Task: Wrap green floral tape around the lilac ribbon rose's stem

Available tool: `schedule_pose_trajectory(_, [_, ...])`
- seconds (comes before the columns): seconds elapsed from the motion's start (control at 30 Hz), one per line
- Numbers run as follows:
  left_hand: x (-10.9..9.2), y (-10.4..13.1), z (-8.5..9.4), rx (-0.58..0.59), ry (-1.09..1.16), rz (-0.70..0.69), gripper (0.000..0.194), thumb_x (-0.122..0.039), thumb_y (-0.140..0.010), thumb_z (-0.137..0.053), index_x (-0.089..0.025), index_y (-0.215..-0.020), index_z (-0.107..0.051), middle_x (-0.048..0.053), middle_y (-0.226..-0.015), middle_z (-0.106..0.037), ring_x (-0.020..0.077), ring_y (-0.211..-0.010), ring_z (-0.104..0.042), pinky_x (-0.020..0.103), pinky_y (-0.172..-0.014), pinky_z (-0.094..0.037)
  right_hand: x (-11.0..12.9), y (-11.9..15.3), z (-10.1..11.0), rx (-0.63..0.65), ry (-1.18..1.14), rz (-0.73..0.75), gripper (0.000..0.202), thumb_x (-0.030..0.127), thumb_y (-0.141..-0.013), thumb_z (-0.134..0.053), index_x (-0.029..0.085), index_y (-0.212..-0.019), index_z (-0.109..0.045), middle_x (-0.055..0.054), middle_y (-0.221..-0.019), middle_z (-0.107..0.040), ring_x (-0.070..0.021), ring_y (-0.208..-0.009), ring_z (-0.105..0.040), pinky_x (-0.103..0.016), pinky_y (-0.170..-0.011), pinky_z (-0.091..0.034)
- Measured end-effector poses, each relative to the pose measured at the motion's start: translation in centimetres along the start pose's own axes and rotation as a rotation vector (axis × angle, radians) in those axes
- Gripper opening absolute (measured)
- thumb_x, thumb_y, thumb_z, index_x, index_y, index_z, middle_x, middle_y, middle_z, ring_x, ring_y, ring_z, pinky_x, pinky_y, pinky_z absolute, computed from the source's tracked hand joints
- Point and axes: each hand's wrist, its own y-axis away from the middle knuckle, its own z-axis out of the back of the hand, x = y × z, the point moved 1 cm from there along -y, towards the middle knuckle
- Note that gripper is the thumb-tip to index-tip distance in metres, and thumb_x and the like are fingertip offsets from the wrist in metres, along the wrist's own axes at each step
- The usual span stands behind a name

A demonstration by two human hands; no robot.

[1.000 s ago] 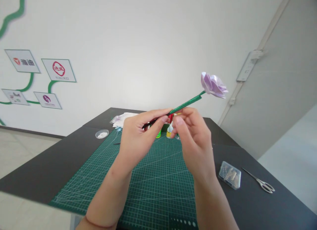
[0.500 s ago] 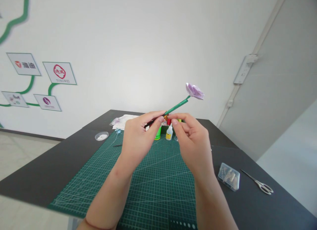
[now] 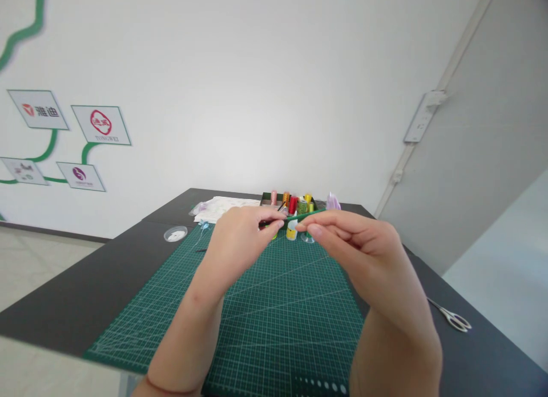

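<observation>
An artificial flower (image 3: 333,202) with pale purple petals has a thin green-wrapped stem (image 3: 310,214) that lies nearly level above the mat. My left hand (image 3: 242,237) is closed, pinching the stem's darker lower part between thumb and fingers. Just to the right, my right hand (image 3: 368,246) has its thumb and forefinger pressed together close beside the stem. What sits in that pinch, if anything, is too small to make out. Part of the stem's flower end runs behind the right hand's fingers.
A green cutting mat (image 3: 278,306) covers the black table (image 3: 128,277). Behind my hands stand a glue bottle (image 3: 291,231) and a box of coloured thread spools (image 3: 293,204). A small round dish (image 3: 175,234) is left, white paper (image 3: 226,207) behind, scissors (image 3: 454,318) right.
The flower has tipped down from above my hands to nearly level. My right hand has moved right and turned over, now covering the clear box. My left hand stays about in place.
</observation>
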Motion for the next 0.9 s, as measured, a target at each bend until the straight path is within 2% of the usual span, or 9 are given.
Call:
schedule_pose_trajectory(0.1, [-0.4,0.6,0.3,0.147,-0.049,-0.012,0.022,-0.026,-0.094,-0.063,-0.029,-0.094,-0.084,-0.003,-0.090,-0.082,0.0182,-0.077,-0.072,0.028,-0.066,-0.047,-0.3,0.4,1.2,-0.055,-0.073,0.030,0.015,0.029,-0.095,-0.070,0.027,-0.094,-0.085,0.002,-0.061,-0.059,-0.0096,-0.054,-0.043,-0.024,-0.051,-0.034])
schedule_pose_trajectory(0.27, [-0.4,1.9,0.8,0.300,-0.040,-0.051,0.021,-0.024,-0.092,-0.064,-0.031,-0.091,-0.084,-0.006,-0.087,-0.082,0.0158,-0.072,-0.070,0.027,-0.062,-0.043,-0.9,0.5,2.7,-0.134,-0.200,-0.001,0.012,0.032,-0.092,-0.075,0.029,-0.097,-0.086,0.006,-0.046,-0.035,-0.0076,-0.045,-0.025,-0.024,-0.043,-0.020])
schedule_pose_trajectory(0.43, [-0.6,2.7,1.2,0.412,-0.061,-0.125,0.020,-0.026,-0.096,-0.065,-0.031,-0.093,-0.084,-0.007,-0.082,-0.081,0.0135,-0.067,-0.067,0.026,-0.060,-0.040,-1.2,0.1,3.0,-0.171,-0.213,-0.029,0.013,0.032,-0.091,-0.076,0.027,-0.096,-0.086,0.006,-0.047,-0.033,-0.0069,-0.046,-0.021,-0.025,-0.044,-0.013])
schedule_pose_trajectory(0.6, [-0.7,3.1,1.4,0.426,-0.057,-0.235,0.020,-0.023,-0.096,-0.067,-0.032,-0.099,-0.083,-0.009,-0.090,-0.082,0.0125,-0.076,-0.072,0.024,-0.067,-0.045,-2.1,-0.5,2.8,-0.145,-0.192,-0.105,0.018,0.035,-0.088,-0.077,0.023,-0.098,-0.086,0.006,-0.049,-0.030,-0.0070,-0.049,-0.021,-0.025,-0.045,-0.012])
schedule_pose_trajectory(0.9, [-1.0,3.8,2.0,0.340,-0.071,-0.306,0.014,-0.023,-0.096,-0.069,-0.030,-0.098,-0.081,-0.009,-0.090,-0.082,0.0117,-0.079,-0.074,0.023,-0.070,-0.048,-3.1,-1.6,2.4,-0.132,-0.167,-0.181,0.027,0.038,-0.087,-0.075,0.019,-0.103,-0.086,0.007,-0.051,-0.026,-0.0068,-0.050,-0.018,-0.026,-0.047,-0.011])
